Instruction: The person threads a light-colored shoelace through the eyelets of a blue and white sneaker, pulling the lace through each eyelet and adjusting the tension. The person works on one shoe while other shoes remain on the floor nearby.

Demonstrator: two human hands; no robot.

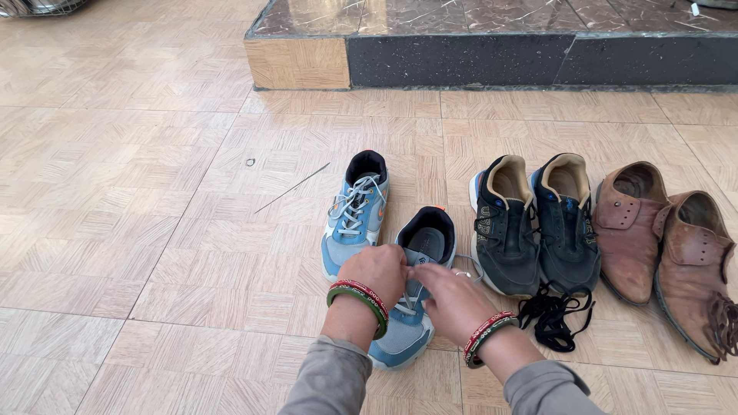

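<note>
I am leaning over the wooden parquet floor [115, 253], and nearest to me my two grey sleeves are reaching forward, each wrist wearing red and green bangles. My left hand [378, 270] is curling its grip around the laces at the middle of the nearer blue sneaker [411, 296], fingers clenched on them, while my right hand [453, 298] is pinching the laces from the other side, its grip also closed on them, with a ring showing on one finger. That sneaker is lying on the floor right under my hands, its toe pointing back toward me and its dark opening facing away. Just beside it to the left and a little farther out, the second blue sneaker [355, 211] is standing with its white laces already threaded. To the right, a pair of dark sneakers [534, 223] is sitting side by side, with loose black laces [555, 313] lying in a heap on the floor at their toes, near my right wrist. Farther right, two worn brown leather shoes [665, 250] are resting next to each other, touching. Out on the floor to the left, a thin stick [292, 188] and a small ring [250, 162] are lying apart. Farthest away, a raised step [461, 58] with a dark front and marbled top is running across.
</note>
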